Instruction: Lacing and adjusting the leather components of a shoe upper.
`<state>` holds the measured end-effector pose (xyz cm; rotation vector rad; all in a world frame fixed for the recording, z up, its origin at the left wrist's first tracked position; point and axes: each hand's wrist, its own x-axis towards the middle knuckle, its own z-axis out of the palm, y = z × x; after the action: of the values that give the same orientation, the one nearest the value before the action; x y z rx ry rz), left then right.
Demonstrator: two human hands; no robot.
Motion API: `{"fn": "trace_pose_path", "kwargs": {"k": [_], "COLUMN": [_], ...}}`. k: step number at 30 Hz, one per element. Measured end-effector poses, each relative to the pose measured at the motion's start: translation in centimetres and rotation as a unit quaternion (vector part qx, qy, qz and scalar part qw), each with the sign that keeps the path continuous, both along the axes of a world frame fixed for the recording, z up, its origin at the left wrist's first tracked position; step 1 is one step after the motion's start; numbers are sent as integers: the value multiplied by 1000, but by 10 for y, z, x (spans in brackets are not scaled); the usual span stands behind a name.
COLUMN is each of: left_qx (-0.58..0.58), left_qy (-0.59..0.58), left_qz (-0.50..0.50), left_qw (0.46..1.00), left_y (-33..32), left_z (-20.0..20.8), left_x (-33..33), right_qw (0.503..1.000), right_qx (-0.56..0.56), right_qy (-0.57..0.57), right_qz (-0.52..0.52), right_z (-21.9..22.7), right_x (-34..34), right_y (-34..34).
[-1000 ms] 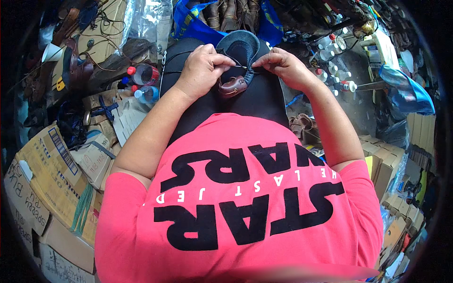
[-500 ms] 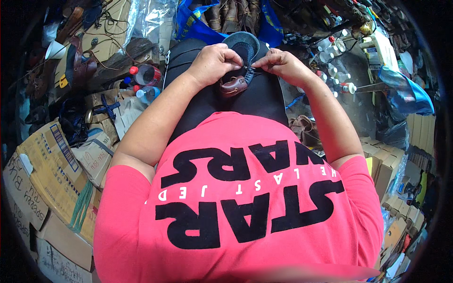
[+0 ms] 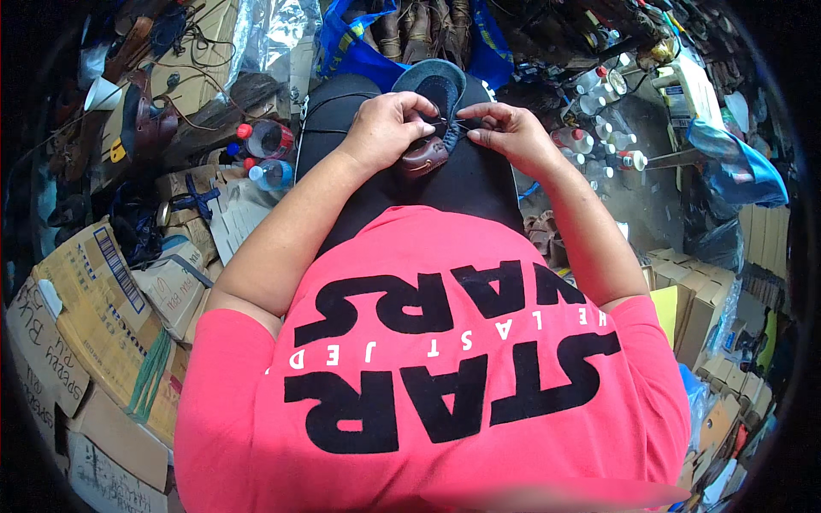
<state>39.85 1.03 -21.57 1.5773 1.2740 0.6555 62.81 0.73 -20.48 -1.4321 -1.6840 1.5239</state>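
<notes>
A shoe (image 3: 425, 158) with a brown leather toe and a dark blue-grey collar lies across my black-trousered lap, toe toward me. At its left side my left hand (image 3: 389, 128) is curled closed by the opening, thumb and forefinger near a thin strand whose kind is too small to tell. Just off the shoe's right side is my right hand (image 3: 513, 135), thumb and forefinger apart beside thin strands by the shoe's edge. Black cords (image 3: 329, 131) trail over my left thigh.
Ahead of my knees stands a blue bag (image 3: 363, 56) filled with brown leather pieces. Bottles with red caps (image 3: 269, 137) are on the left, and more bottles (image 3: 603, 137) on the right. Cardboard boxes (image 3: 98, 291) pile up at the left; a blue plastic bag (image 3: 740, 162) hangs right.
My right thumb and forefinger have parted from their pinch. My left hand has shifted slightly, and the shoe has moved a little to the left.
</notes>
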Motion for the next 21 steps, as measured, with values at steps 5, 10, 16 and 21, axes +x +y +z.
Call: {"fn": "trace_pose_path", "kwargs": {"k": [5,10,16,21], "left_qx": [-35,10,112,78], "left_qy": [-57,23,86,172], "left_qz": [-12,-73,-79,-143], "left_qw": [998,997,987,971], "left_y": [8,17,9,11], "left_z": [-9,3,13,31], "left_x": [10,9,-17,-5], "right_qw": [999,994,994,999], "right_qx": [22,77,-65,28], "right_qy": [-31,-70,81,25], "right_qz": [-16,25,-19,11], "right_z": [-2,0,2,-11], "right_x": [-10,-13,14,16], "right_y": [6,15,16,11]}}
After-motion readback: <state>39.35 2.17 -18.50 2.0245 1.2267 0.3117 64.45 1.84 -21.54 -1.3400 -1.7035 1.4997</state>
